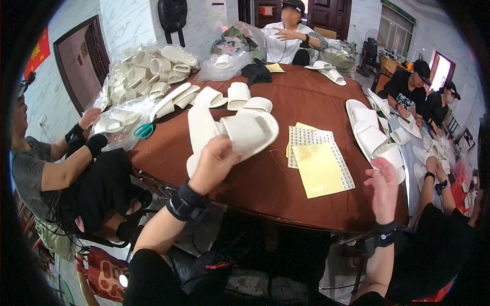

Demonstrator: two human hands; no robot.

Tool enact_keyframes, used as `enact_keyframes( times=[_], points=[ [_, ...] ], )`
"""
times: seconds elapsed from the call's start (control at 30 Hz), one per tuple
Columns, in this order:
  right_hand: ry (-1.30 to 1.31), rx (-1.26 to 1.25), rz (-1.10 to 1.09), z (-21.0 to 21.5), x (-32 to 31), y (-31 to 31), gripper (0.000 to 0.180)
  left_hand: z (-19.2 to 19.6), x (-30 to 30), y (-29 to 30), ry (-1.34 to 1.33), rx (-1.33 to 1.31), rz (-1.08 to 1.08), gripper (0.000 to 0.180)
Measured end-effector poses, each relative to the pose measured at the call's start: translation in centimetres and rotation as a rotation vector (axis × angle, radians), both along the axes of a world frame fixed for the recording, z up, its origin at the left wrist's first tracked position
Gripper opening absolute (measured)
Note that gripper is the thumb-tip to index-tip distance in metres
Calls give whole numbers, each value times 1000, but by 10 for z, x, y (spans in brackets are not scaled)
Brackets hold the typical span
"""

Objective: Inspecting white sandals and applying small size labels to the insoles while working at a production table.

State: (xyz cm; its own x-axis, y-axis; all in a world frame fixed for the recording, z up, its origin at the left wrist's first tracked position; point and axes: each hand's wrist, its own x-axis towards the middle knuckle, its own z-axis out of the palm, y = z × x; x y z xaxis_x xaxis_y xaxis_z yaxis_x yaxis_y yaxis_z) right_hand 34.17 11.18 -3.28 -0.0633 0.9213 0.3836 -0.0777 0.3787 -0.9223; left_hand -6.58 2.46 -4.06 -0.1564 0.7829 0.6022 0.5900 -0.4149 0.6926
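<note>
My left hand (217,159) is closed on a cream slipper (251,133), with the thumb and fingers at the strap side. It is lifted over the table's near left part, in front of another slipper (201,125). My right hand (383,189) is raised at the near right edge, fingers apart and partly bent, with nothing visible in them. It is near a row of slippers (363,116) along the right side. Between my hands lie sticker sheets (334,136) printed with small labels and a yellow backing sheet (320,172).
On the brown-covered table (301,104), a big bag of slippers (145,71) stands back left, near teal-handled scissors (144,131). Clear plastic bags (222,66) and a black cloth (256,73) lie at the back. Co-workers sit left, across and right.
</note>
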Motion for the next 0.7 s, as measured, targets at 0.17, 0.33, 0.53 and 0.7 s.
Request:
enact_keyframes(
  times=[0.17, 0.33, 0.53, 0.7],
  points=[
    [-222, -88, 267, 3, -50, -12, 39, 21, 60, -1, 181, 84, -39, 17],
    [4, -205, 605, -13, -91, -7, 39, 8, 96, -8, 397, 72, -150, 19],
    [130, -284, 490, -33, -114, -3, 37, 3, 106, -35, 524, -8, -206, 21],
    [32, -356, 442, -51, -92, 3, 32, 7, 79, -30, 280, -108, -161, 27]
  ],
)
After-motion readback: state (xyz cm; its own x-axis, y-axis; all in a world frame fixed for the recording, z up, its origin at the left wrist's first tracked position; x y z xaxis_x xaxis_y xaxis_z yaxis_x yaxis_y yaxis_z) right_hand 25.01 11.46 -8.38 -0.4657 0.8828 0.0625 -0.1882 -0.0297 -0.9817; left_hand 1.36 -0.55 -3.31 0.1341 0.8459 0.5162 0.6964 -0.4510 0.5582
